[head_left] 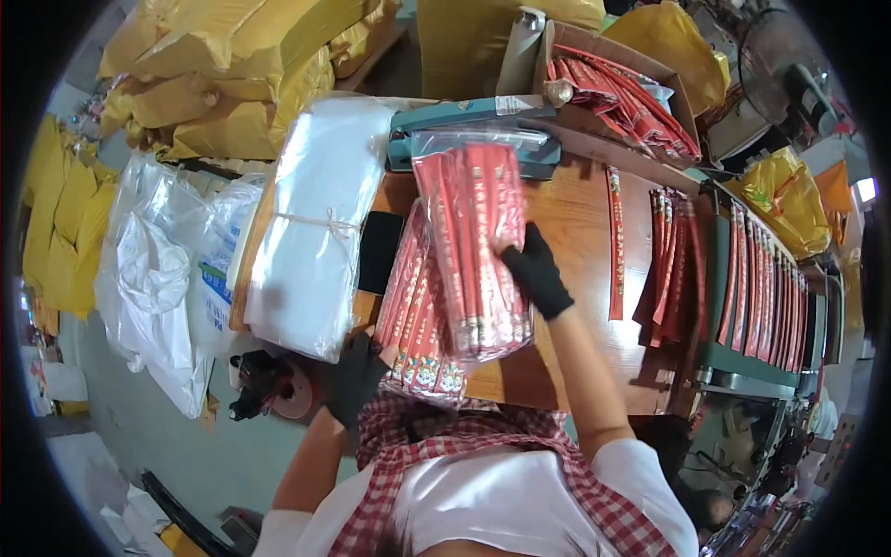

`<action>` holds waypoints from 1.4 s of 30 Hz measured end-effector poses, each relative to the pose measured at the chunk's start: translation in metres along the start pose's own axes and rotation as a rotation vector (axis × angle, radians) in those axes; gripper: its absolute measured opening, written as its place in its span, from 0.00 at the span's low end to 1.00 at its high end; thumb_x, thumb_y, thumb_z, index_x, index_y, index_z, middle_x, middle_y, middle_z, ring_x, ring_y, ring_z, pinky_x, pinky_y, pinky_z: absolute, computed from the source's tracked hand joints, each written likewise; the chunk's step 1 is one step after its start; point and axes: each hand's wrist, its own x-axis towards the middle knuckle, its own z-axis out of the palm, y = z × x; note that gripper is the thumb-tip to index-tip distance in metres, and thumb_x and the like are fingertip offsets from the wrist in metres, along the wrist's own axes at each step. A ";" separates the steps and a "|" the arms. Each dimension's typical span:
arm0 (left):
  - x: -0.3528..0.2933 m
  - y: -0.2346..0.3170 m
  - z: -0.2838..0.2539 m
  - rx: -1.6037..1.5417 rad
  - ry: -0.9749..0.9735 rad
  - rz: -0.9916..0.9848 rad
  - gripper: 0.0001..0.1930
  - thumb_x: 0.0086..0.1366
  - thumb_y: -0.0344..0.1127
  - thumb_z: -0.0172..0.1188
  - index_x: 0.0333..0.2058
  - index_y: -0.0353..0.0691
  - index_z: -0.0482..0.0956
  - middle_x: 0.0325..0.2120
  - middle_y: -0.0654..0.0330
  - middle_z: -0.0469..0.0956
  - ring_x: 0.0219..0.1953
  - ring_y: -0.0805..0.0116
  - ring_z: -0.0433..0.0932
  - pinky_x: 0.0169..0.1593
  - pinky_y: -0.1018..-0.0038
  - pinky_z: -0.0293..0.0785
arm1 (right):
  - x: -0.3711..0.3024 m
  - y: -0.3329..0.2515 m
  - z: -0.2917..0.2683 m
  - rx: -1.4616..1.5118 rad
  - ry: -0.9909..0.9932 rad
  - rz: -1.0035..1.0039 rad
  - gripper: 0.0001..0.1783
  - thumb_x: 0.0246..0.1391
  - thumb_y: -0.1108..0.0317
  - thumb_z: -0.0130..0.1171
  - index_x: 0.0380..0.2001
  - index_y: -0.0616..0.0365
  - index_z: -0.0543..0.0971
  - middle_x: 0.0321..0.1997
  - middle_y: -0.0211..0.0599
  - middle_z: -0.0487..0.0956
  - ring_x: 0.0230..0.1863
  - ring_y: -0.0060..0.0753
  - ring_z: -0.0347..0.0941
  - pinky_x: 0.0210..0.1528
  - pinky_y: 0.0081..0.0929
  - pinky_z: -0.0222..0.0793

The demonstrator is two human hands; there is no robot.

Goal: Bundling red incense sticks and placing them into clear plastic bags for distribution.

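Observation:
My right hand (538, 277), in a black glove with bare fingertips, is closed on the right side of a clear plastic bag of red printed strips (484, 246). This bag is raised at a slant and partly covers a second clear bag of red strips (418, 325) on the wooden table (580, 218). My left hand (355, 379), also gloved in black, is at the table's front edge. Its fingertips close on the lower left edge of the second bag, though the dark glove hides most of its fingers. A black phone-like slab (380, 251) lies left of the bags.
A tied stack of clear plastic sleeves (320, 232) lies left. Behind the bags is a teal bag sealer (473, 111). A cardboard box (594, 42) of red strips stands far right. More strips (673, 265) lie right, beside a green-based conveyor (752, 362) carrying several. Yellow wrapped bundles (223, 56) are piled behind.

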 end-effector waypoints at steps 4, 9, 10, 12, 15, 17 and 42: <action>0.018 -0.008 -0.005 -0.414 -0.180 -0.245 0.26 0.68 0.50 0.53 0.54 0.35 0.70 0.45 0.59 0.76 0.45 0.71 0.74 0.51 0.73 0.70 | -0.055 -0.038 0.006 0.331 -0.125 0.292 0.23 0.50 0.59 0.67 0.44 0.58 0.71 0.29 0.30 0.75 0.26 0.19 0.68 0.25 0.21 0.62; 0.043 0.039 0.002 -0.711 -0.275 -0.327 0.30 0.66 0.49 0.56 0.59 0.33 0.65 0.52 0.55 0.74 0.47 0.71 0.77 0.52 0.74 0.73 | -0.052 0.022 0.027 0.047 0.147 -0.211 0.16 0.57 0.56 0.59 0.35 0.60 0.73 0.29 0.33 0.73 0.32 0.28 0.69 0.35 0.29 0.65; 0.051 0.033 0.006 -0.671 -0.295 -0.310 0.30 0.65 0.49 0.58 0.58 0.33 0.67 0.50 0.56 0.75 0.46 0.71 0.76 0.52 0.74 0.73 | -0.048 0.041 0.026 -0.093 0.234 -0.215 0.14 0.59 0.59 0.56 0.33 0.61 0.73 0.30 0.36 0.73 0.34 0.32 0.69 0.38 0.31 0.65; 0.042 0.100 0.007 -0.151 -0.172 -0.223 0.32 0.61 0.54 0.61 0.54 0.33 0.72 0.46 0.57 0.77 0.44 0.72 0.76 0.49 0.74 0.72 | -0.049 0.070 0.010 -0.338 0.384 -0.346 0.12 0.60 0.64 0.51 0.29 0.63 0.71 0.29 0.43 0.72 0.34 0.39 0.68 0.40 0.33 0.65; 0.024 0.086 0.007 -0.049 -0.267 -0.166 0.31 0.62 0.58 0.59 0.52 0.38 0.75 0.43 0.58 0.79 0.45 0.70 0.74 0.52 0.74 0.69 | -0.034 0.133 -0.024 0.119 0.143 -0.325 0.08 0.58 0.68 0.50 0.29 0.62 0.72 0.30 0.34 0.72 0.36 0.29 0.67 0.43 0.28 0.65; -0.014 0.020 -0.019 -0.135 -0.125 -0.079 0.24 0.63 0.45 0.61 0.53 0.36 0.74 0.49 0.59 0.77 0.51 0.71 0.73 0.54 0.76 0.69 | -0.054 0.103 -0.012 -0.272 -0.001 -0.434 0.08 0.59 0.70 0.49 0.35 0.62 0.75 0.34 0.32 0.74 0.38 0.26 0.68 0.44 0.27 0.66; 0.030 -0.279 -0.240 0.985 0.679 -0.123 0.15 0.52 0.37 0.60 0.39 0.44 0.74 0.37 0.56 0.72 0.41 0.57 0.74 0.38 0.60 0.71 | -0.114 0.019 -0.001 0.511 0.030 0.614 0.29 0.62 0.53 0.39 0.60 0.60 0.67 0.56 0.43 0.74 0.55 0.47 0.71 0.59 0.46 0.68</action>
